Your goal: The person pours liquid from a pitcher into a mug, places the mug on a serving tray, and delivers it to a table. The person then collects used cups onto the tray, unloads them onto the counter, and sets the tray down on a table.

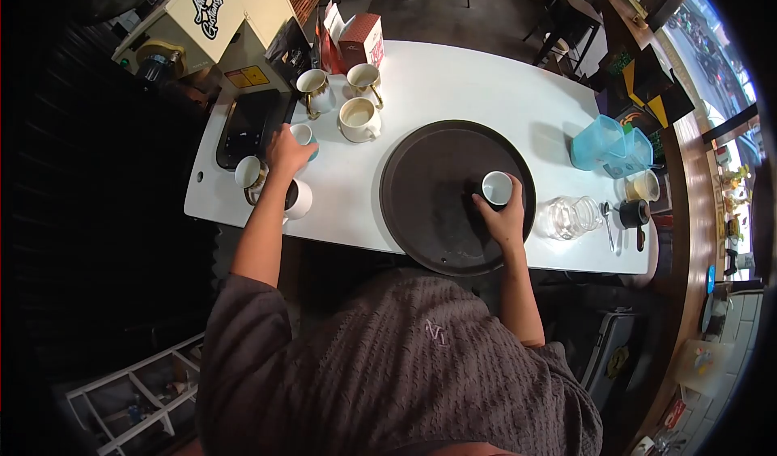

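Note:
At the right part of the round dark tray (pixel 429 189), my right hand (pixel 506 217) has its fingers wrapped round a small cup (pixel 496 187) with a white inside. My left hand (pixel 287 152) grips a teal cup (pixel 302 135) near the black scale (pixel 247 128) on the table's left. Just below that hand are a cream mug (pixel 249 173) and a white cup (pixel 299 199). Three cream mugs with gold-brown handles or rims, one of them the front mug (pixel 358 118), are grouped behind my left hand.
Behind the mugs stand a red and white box (pixel 362 42) and a cream machine (pixel 210 19). Blue pitchers (pixel 599 142), a clear glass jar (pixel 571 217), a spoon (pixel 608 225) and a black-handled tool (pixel 634 216) lie to the right of the tray on the white table (pixel 461 76).

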Action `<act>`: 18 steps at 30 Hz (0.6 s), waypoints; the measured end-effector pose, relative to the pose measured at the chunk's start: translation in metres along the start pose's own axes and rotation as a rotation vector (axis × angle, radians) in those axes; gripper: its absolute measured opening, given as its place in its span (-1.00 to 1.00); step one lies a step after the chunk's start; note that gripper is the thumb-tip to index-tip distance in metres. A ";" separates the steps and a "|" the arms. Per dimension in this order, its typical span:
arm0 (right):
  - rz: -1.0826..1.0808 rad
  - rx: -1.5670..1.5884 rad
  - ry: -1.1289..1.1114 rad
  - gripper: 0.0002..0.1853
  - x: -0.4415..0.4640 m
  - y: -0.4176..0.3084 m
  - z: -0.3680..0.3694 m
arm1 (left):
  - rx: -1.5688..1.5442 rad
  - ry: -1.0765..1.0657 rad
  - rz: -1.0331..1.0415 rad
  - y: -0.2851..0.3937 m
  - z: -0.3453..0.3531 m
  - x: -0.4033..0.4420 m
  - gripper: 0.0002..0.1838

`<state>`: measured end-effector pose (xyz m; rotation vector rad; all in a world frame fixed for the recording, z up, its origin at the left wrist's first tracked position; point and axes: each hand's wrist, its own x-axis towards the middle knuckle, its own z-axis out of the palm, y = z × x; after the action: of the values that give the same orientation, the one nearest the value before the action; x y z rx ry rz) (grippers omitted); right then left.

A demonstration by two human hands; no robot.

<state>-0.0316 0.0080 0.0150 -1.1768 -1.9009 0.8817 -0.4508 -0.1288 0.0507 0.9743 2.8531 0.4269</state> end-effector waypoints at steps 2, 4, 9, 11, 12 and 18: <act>0.013 0.001 0.001 -0.24 0.000 -0.003 0.000 | -0.007 -0.016 -0.014 0.000 -0.001 0.004 -0.23; 0.032 0.011 -0.002 -0.23 0.000 -0.006 0.000 | 0.012 -0.026 -0.017 -0.005 0.002 0.011 -0.23; 0.023 -0.045 0.044 -0.24 0.000 -0.003 0.003 | 0.014 -0.029 -0.012 -0.010 0.003 0.021 -0.18; -0.007 -0.092 0.075 -0.25 -0.002 0.001 0.007 | 0.022 -0.025 -0.006 -0.016 0.006 0.022 -0.15; -0.030 -0.153 0.138 -0.25 -0.003 -0.001 0.009 | 0.027 -0.015 -0.004 -0.017 0.006 0.021 -0.10; -0.119 -0.121 0.172 -0.28 -0.002 -0.035 0.031 | -0.054 0.168 0.106 -0.029 -0.022 -0.010 0.00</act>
<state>-0.0725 -0.0114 0.0278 -1.1575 -1.8832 0.5891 -0.4634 -0.1621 0.0638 1.1344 2.9266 0.6209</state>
